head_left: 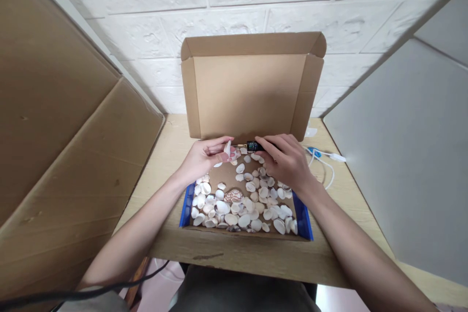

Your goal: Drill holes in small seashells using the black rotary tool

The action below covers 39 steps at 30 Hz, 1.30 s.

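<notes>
Between the thumb and fingers of my left hand (203, 160) is a pale, pinkish-white seashell (227, 148), its lower part marked with a reddish pattern. My right hand (287, 160) is wrapped round a black mini electric drill (255, 146) with a small lit display and a brass-coloured chuck (241, 145). The drill lies level and points left at the shell; I cannot tell whether its thin tip touches it. Both hands are over the far part of an open cardboard box (224, 174) in which many white and cream shells (222, 207) lie loose.
The box lid (248, 92) stands upright against the white brick-pattern wall (146, 31). Blue strips (302, 217) line the box sides. A white cable (331, 175) lies to the right on the wooden table (164, 248). Cardboard (91, 156) stands left, a grey panel (409, 156) right.
</notes>
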Tool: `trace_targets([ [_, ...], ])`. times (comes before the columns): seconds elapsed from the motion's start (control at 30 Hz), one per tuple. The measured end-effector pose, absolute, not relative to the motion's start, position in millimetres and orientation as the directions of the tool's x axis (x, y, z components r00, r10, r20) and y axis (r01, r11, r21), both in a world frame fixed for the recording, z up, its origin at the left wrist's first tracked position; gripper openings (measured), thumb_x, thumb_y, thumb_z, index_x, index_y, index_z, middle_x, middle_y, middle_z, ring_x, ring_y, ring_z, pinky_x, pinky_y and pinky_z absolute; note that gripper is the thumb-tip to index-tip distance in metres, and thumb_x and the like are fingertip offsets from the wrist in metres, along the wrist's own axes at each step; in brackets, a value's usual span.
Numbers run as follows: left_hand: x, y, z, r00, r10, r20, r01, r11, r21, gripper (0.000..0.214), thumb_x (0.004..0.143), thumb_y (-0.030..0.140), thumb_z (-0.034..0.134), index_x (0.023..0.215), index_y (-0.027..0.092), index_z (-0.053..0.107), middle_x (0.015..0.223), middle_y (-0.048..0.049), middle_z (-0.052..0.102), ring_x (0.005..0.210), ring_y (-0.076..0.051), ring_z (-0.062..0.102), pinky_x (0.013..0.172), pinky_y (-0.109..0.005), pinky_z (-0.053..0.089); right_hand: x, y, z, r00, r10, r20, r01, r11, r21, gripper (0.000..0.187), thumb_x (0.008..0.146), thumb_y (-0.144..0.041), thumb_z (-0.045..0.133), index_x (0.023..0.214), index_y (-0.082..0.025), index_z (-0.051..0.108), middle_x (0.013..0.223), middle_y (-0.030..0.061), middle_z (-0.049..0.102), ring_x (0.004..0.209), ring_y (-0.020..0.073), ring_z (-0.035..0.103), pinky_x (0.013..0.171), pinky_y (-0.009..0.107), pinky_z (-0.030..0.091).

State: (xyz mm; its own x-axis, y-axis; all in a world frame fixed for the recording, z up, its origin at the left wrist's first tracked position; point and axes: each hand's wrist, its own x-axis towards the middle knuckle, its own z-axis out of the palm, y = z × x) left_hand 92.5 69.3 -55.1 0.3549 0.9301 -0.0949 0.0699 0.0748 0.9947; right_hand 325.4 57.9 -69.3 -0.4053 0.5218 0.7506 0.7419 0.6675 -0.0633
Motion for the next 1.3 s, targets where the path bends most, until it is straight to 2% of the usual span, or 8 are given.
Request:
trace_targets([
  [0.17, 92.4, 69.3, -56.6, 0.361, 0.929, -0.078, 0.074, 0.055, 0.996, 0.043, 0.073, 0.026, 0.073, 0.115, 0.017, 0.066, 0.098, -0.0079, 0.076, 0.084, -0.02, 0.072, 0.088, -0.039, 0.053, 326.6, 57.2, -68.7, -0.406, 0.48, 0.777, 0.741, 0.671, -0.027, 0.037, 0.085, -0.013, 0.058, 0.12, -0.024, 0.058, 0.102, 0.0061, 0.069, 0.09, 0.0199, 0.06, 0.077, 0.035, 0.045],
  [0.33, 91.5, 69.9, -58.4, 0.365, 0.928, -0.076, 0.077, 0.051, 0.996, 0.044, 0.075, 0.028, 0.072, 0.116, 0.017, 0.065, 0.1, -0.009, 0.075, 0.086, -0.021, 0.071, 0.087, -0.039, 0.054, 326.3, 58.0, -74.0, -0.414, 0.593, 0.691, 0.726, 0.673, -0.143, 0.025, 0.09, -0.024, 0.054, 0.111, -0.015, 0.062, 0.089, 0.0079, 0.069, 0.077, 0.018, 0.061, 0.064, 0.031, 0.047],
  [0.43, 91.6, 70.0, -58.0, 0.36, 0.93, -0.07, 0.073, 0.047, 0.996, 0.044, 0.074, 0.028, 0.072, 0.116, 0.016, 0.065, 0.098, -0.0094, 0.075, 0.085, -0.021, 0.071, 0.085, -0.039, 0.055, 325.7, 57.3, -75.5, -0.435, 0.641, 0.632, 0.721, 0.669, -0.183, 0.024, 0.092, -0.027, 0.049, 0.106, -0.014, 0.063, 0.082, 0.0063, 0.068, 0.069, 0.0155, 0.061, 0.057, 0.027, 0.046],
  [0.67, 91.7, 69.5, -56.9, 0.365, 0.927, -0.082, 0.073, 0.06, 0.996, 0.044, 0.075, 0.027, 0.072, 0.116, 0.017, 0.064, 0.098, -0.0084, 0.075, 0.084, -0.02, 0.071, 0.083, -0.036, 0.054, 325.7, 58.7, -72.9, -0.391, 0.566, 0.726, 0.725, 0.676, -0.136, 0.021, 0.089, -0.027, 0.056, 0.105, -0.016, 0.064, 0.086, 0.0074, 0.069, 0.075, 0.0171, 0.061, 0.065, 0.03, 0.048],
  [0.83, 91.6, 70.4, -57.8, 0.372, 0.925, -0.082, 0.064, 0.063, 0.996, 0.046, 0.075, 0.027, 0.072, 0.118, 0.016, 0.062, 0.098, -0.0084, 0.075, 0.084, -0.02, 0.071, 0.084, -0.036, 0.054, 326.1, 59.1, -72.5, -0.384, 0.565, 0.73, 0.719, 0.679, -0.147, 0.023, 0.089, -0.026, 0.056, 0.109, -0.019, 0.064, 0.09, 0.007, 0.068, 0.077, 0.0174, 0.059, 0.068, 0.031, 0.047],
  [1.03, 91.6, 69.8, -56.2, 0.372, 0.924, -0.084, 0.05, 0.071, 0.996, 0.045, 0.075, 0.026, 0.072, 0.118, 0.017, 0.062, 0.097, -0.008, 0.075, 0.082, -0.02, 0.071, 0.083, -0.037, 0.054, 325.9, 58.5, -70.1, -0.394, 0.525, 0.754, 0.719, 0.687, -0.103, 0.023, 0.088, -0.023, 0.058, 0.11, -0.018, 0.063, 0.09, 0.0071, 0.068, 0.078, 0.0177, 0.058, 0.069, 0.032, 0.045],
  [1.3, 94.6, 68.5, -56.7, 0.443, 0.892, -0.094, 0.042, 0.084, 0.996, 0.048, 0.071, 0.025, 0.077, 0.117, 0.016, 0.065, 0.102, -0.0093, 0.075, 0.091, -0.022, 0.071, 0.091, -0.039, 0.052, 322.3, 57.9, -71.2, -0.502, 0.516, 0.694, 0.635, 0.765, -0.11, 0.025, 0.089, -0.021, 0.057, 0.112, -0.013, 0.06, 0.094, 0.0097, 0.067, 0.08, 0.0184, 0.06, 0.07, 0.033, 0.05],
])
